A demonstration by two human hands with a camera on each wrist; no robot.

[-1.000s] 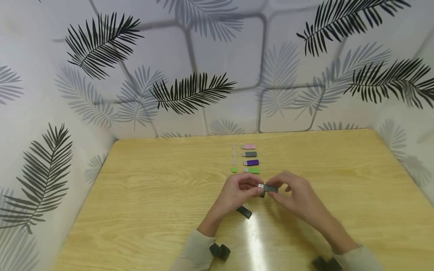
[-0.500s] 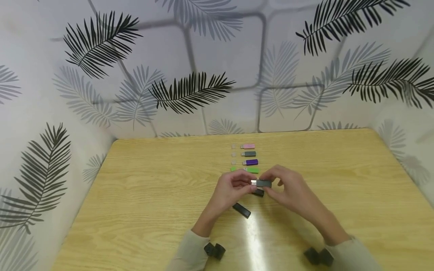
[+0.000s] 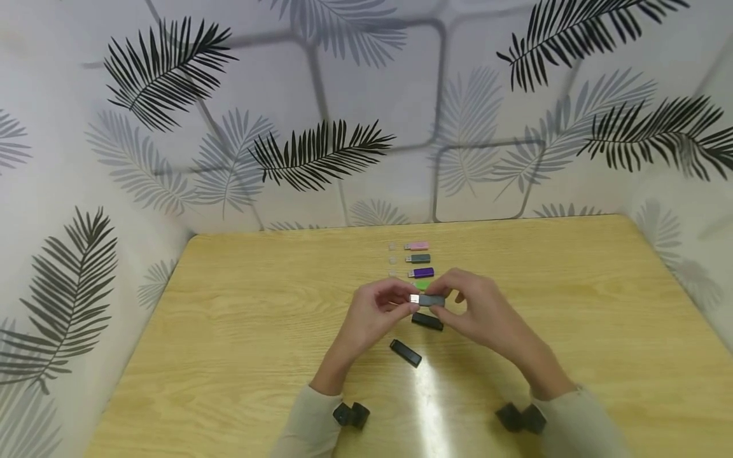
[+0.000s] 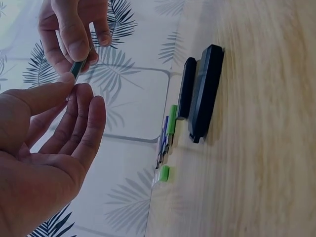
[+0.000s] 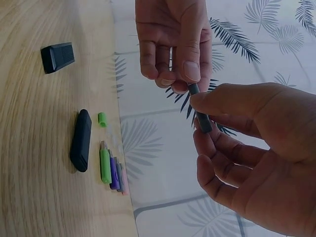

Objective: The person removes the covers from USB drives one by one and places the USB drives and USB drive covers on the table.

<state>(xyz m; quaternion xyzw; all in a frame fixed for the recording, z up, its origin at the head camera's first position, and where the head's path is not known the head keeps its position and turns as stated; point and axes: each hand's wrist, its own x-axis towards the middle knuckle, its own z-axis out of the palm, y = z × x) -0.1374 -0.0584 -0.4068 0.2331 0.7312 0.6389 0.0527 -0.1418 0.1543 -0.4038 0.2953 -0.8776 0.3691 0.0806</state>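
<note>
The left hand (image 3: 372, 315) and the right hand (image 3: 478, 312) share a grey USB stick (image 3: 431, 300), each gripping it between thumb and fingers; the left has the end with the bright metal plug (image 3: 415, 298), the right the opposite end of the grey body; the stick is raised clear of the bench (image 3: 229, 318), lying nearly level from side to side in the head view. Whether a clear cap covers the plug is too small to tell.

The step in hand looks to be two-handed work at the plug end; to do it well, the right hand should hold the body firmly by its flat sides, while the left applies only light, straight effort along the stick's length; twisting or levering would probably strain the plug; so small a piece may slip, so both thumbs are best set opposite the fingers, with the work kept low over the bench.

Elbow room matters too; a black stick (image 3: 427, 321) lies just below the hands in the head view and a second black stick (image 3: 406, 352) lies nearer the person; beyond, the green drive (image 3: 422, 285), partly hidden, ends a neat row, with small clear caps (image 3: 392, 259) to its left; a careless wrist could nudge these.
</note>
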